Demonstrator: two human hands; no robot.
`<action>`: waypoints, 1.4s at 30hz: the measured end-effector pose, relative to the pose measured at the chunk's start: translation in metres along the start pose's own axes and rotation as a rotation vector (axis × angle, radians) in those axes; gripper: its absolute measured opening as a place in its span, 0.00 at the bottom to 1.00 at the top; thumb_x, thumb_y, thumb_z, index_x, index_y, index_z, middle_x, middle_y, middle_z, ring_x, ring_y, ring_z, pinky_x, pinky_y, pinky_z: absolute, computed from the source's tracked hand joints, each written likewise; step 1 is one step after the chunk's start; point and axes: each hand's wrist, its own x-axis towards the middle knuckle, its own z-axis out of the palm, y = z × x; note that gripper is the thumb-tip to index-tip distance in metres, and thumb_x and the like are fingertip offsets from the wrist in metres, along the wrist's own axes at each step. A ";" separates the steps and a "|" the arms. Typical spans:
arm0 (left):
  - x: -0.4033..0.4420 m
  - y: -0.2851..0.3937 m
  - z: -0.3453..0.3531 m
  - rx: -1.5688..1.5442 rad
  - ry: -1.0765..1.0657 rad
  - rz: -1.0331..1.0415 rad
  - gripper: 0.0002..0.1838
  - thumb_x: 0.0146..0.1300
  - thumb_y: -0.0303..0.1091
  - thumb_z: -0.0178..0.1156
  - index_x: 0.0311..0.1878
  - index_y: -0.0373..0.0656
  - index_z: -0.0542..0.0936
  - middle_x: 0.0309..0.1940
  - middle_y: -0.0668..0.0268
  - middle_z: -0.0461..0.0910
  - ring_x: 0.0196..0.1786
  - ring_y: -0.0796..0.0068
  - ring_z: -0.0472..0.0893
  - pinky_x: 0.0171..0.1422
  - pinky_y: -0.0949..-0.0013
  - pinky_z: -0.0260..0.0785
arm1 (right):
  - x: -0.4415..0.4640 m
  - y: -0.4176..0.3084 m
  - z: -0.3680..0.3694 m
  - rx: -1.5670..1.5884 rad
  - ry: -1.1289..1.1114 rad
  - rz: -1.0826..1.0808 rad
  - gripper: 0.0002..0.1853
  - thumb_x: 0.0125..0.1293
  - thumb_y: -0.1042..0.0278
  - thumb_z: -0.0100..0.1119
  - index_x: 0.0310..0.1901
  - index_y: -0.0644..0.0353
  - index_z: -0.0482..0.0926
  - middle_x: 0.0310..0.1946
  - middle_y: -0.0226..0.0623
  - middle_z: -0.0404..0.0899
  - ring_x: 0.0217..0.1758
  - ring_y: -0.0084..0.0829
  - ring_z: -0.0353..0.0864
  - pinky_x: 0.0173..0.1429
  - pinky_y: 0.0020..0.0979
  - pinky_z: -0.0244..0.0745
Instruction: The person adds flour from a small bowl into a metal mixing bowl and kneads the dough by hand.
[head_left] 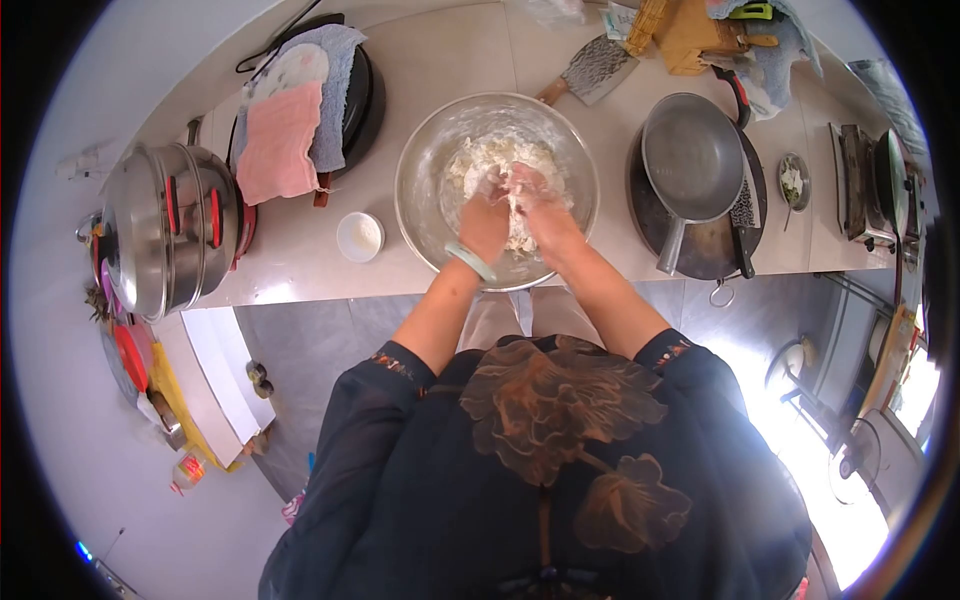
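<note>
A wide metal mixing bowl (pixel 420 222) stands at the counter's front edge, dusted with flour inside. It holds shaggy, crumbly dough (pixel 500 155), white and loose in places. Both hands reach down into it, close together. My left hand (pixel 484 222), with a pale green bangle (pixel 470 261) at the wrist, has its fingers curled into the dough. My right hand (pixel 537 205) is right beside it, floury fingers bent and pressed into the same dough. The fingertips are partly hidden by the clumps.
Left of the mixing bowl are a small white bowl (pixel 360 237), a steamer pot (pixel 150 230) and a pink cloth (pixel 280 145). A cleaver (pixel 598 70) lies behind. To the right are a frying pan (pixel 692 157), a black-handled knife (pixel 742 240) and a small dish (pixel 793 185).
</note>
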 end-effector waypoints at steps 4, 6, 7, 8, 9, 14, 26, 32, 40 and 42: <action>-0.024 0.027 0.005 0.297 -0.213 0.093 0.29 0.61 0.26 0.49 0.67 0.31 0.63 0.61 0.44 0.71 0.64 0.45 0.70 0.67 0.59 0.62 | 0.004 -0.017 0.019 0.065 0.040 0.109 0.24 0.73 0.62 0.47 0.67 0.61 0.65 0.60 0.43 0.72 0.65 0.35 0.68 0.68 0.33 0.60; -0.026 0.036 -0.002 0.106 -0.316 -0.044 0.29 0.60 0.24 0.48 0.67 0.31 0.62 0.62 0.45 0.70 0.66 0.44 0.68 0.70 0.59 0.59 | 0.019 -0.001 0.015 0.036 0.025 0.066 0.19 0.73 0.62 0.46 0.61 0.59 0.71 0.49 0.39 0.75 0.52 0.29 0.72 0.55 0.31 0.67; -0.021 0.024 -0.006 0.050 -0.344 -0.048 0.30 0.59 0.23 0.47 0.67 0.31 0.62 0.63 0.47 0.69 0.67 0.47 0.68 0.71 0.60 0.58 | 0.027 -0.001 0.015 0.019 0.016 0.041 0.17 0.73 0.62 0.45 0.58 0.58 0.74 0.44 0.37 0.76 0.45 0.26 0.74 0.48 0.30 0.71; -0.017 0.014 -0.007 -0.007 -0.372 -0.051 0.30 0.59 0.22 0.46 0.67 0.31 0.62 0.64 0.48 0.69 0.68 0.49 0.68 0.71 0.61 0.57 | 0.032 -0.002 0.014 0.020 0.023 0.083 0.17 0.73 0.60 0.45 0.55 0.59 0.75 0.40 0.37 0.76 0.40 0.26 0.73 0.43 0.31 0.71; -0.021 0.019 -0.006 -0.139 -0.363 -0.070 0.30 0.59 0.22 0.47 0.68 0.30 0.61 0.65 0.50 0.68 0.68 0.54 0.68 0.71 0.63 0.58 | 0.032 -0.007 0.015 0.022 0.032 0.130 0.17 0.73 0.59 0.46 0.52 0.61 0.76 0.36 0.37 0.76 0.35 0.27 0.73 0.38 0.32 0.71; -0.029 0.036 -0.010 -0.653 -0.321 -0.184 0.29 0.64 0.26 0.49 0.69 0.30 0.60 0.65 0.56 0.67 0.70 0.66 0.65 0.73 0.65 0.56 | 0.054 -0.010 0.002 -0.033 0.073 0.276 0.23 0.74 0.50 0.45 0.45 0.66 0.77 0.28 0.42 0.79 0.25 0.32 0.78 0.30 0.35 0.74; -0.034 0.035 -0.022 -0.899 -0.331 -0.409 0.24 0.71 0.39 0.42 0.66 0.37 0.66 0.66 0.58 0.67 0.68 0.64 0.65 0.74 0.55 0.53 | 0.080 0.039 0.001 -0.495 -0.128 -0.091 0.32 0.68 0.44 0.50 0.58 0.68 0.72 0.40 0.52 0.82 0.41 0.43 0.84 0.50 0.38 0.77; -0.041 0.049 -0.031 -1.058 -0.375 -0.458 0.28 0.68 0.37 0.46 0.69 0.35 0.62 0.68 0.59 0.64 0.69 0.66 0.63 0.74 0.57 0.51 | 0.042 -0.019 -0.012 -0.417 -0.111 0.152 0.27 0.69 0.47 0.50 0.51 0.69 0.76 0.39 0.48 0.83 0.43 0.39 0.84 0.50 0.37 0.76; -0.024 0.025 -0.025 -0.587 -0.055 -0.330 0.18 0.69 0.31 0.49 0.59 0.33 0.72 0.51 0.58 0.77 0.54 0.68 0.76 0.60 0.64 0.68 | 0.029 -0.016 -0.003 0.044 0.104 -0.043 0.13 0.72 0.64 0.50 0.45 0.66 0.79 0.32 0.36 0.80 0.36 0.26 0.80 0.42 0.28 0.73; -0.021 0.024 -0.026 -0.576 -0.055 -0.336 0.14 0.69 0.31 0.50 0.53 0.33 0.75 0.41 0.60 0.79 0.44 0.70 0.80 0.51 0.67 0.73 | 0.030 -0.016 -0.004 0.094 0.128 -0.002 0.13 0.72 0.65 0.49 0.46 0.66 0.78 0.35 0.37 0.80 0.37 0.27 0.80 0.43 0.29 0.73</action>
